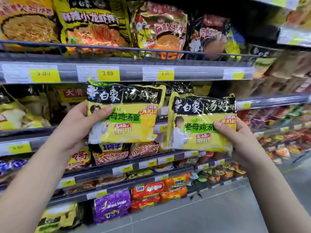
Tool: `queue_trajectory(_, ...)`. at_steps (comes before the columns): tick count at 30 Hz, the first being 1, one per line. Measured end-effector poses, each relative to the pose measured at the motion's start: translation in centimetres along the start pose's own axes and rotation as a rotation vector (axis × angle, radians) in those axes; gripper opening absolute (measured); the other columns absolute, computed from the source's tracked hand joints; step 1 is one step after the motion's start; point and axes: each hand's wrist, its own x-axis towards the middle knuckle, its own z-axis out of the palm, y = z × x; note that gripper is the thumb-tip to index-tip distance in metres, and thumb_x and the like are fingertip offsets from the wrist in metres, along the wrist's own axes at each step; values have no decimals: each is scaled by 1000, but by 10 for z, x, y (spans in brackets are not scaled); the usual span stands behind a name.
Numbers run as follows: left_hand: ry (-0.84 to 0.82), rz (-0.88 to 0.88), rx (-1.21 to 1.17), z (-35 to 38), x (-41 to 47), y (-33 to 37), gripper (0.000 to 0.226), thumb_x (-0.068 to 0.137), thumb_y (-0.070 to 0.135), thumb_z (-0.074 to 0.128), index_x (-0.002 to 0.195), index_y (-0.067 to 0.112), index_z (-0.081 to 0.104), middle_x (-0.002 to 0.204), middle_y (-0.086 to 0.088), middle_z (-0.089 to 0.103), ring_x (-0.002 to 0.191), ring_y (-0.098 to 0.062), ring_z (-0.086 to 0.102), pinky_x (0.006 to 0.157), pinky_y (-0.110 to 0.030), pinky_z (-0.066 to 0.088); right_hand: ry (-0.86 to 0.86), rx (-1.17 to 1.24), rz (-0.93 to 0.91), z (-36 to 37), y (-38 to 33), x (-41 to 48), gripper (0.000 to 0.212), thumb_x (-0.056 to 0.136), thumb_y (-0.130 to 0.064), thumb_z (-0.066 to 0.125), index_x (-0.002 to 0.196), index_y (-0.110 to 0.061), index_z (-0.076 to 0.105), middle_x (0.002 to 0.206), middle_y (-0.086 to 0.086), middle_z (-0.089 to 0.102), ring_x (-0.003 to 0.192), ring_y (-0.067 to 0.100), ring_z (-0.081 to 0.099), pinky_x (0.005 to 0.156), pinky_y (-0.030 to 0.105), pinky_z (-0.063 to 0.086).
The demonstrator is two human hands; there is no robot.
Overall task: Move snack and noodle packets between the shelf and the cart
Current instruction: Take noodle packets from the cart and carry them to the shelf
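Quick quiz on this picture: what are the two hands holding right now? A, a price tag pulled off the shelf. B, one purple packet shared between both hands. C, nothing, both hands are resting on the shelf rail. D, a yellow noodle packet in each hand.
D: the left hand grips one yellow noodle packet and the right hand grips a second matching packet.

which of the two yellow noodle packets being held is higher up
The packet in the left hand, the left yellow packet: its top edge reaches the price strip, while the right hand holds the right yellow packet lower.
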Motion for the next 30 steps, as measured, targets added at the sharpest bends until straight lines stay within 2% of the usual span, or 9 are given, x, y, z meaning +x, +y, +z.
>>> queue_trajectory(6,133,-17,21,87,7,-24,47,44,56,96,76,29,75,76,9,77,63,-5,71,53,-20,56,-110,23,7,-90,-5,62,55,49,-50,103,94,-28,79,103,11,81,87,24,80,69,34,64)
queue_trajectory(8,168,-28,23,109,9,-30,37,57,46,90,80,24,70,72,11,73,58,-4,68,50,-19,53,-138,43,24,-110,-7,79,56,46,-51,103,92,-30,79,100,9,81,85,24,80,67,36,64)
queue_trajectory(12,218,-51,64,134,13,-43,46,63,40,84,94,18,58,70,14,72,58,-3,68,48,-20,52,-201,46,40,-139,-5,107,57,46,-53,103,93,-33,77,101,6,81,84,22,80,65,35,64)
queue_trajectory(16,196,-86,75,146,27,-51,46,69,32,87,103,18,61,91,8,80,73,-10,75,59,-28,62,-239,32,40,-156,6,123,50,53,-53,100,91,-33,76,98,5,81,81,19,79,64,35,65)
queue_trajectory(21,216,-91,87,158,56,-54,42,75,26,80,110,16,58,96,9,80,87,-9,74,71,-28,63,-267,46,60,-168,15,135,24,69,-38,88,90,-35,78,99,4,81,83,18,80,65,33,65)
queue_trajectory(24,266,-51,137,165,74,-60,62,73,29,85,125,11,55,110,5,78,99,-11,75,79,-30,62,-271,19,64,-173,21,140,29,69,-42,91,93,-33,77,103,8,81,84,21,80,63,37,66)
queue_trajectory(26,320,-7,152,167,85,-63,69,69,37,94,121,16,55,114,10,76,107,-10,73,87,-31,61,-263,24,50,-176,24,142,15,78,-30,81,92,-33,78,102,7,81,84,21,80,62,34,65)
queue_trajectory(28,345,30,179,169,94,-67,67,64,43,93,114,21,54,119,6,73,118,-14,69,102,-40,55,-261,24,41,-180,30,143,14,83,-23,74,93,-32,78,101,5,81,85,21,80,62,34,64)
queue_trajectory(30,337,51,173,171,100,-72,65,64,43,90,113,21,54,121,2,71,121,-19,68,106,-48,53,-257,20,47,-182,32,143,15,84,-22,73,94,-33,78,102,4,81,87,21,80,64,34,65)
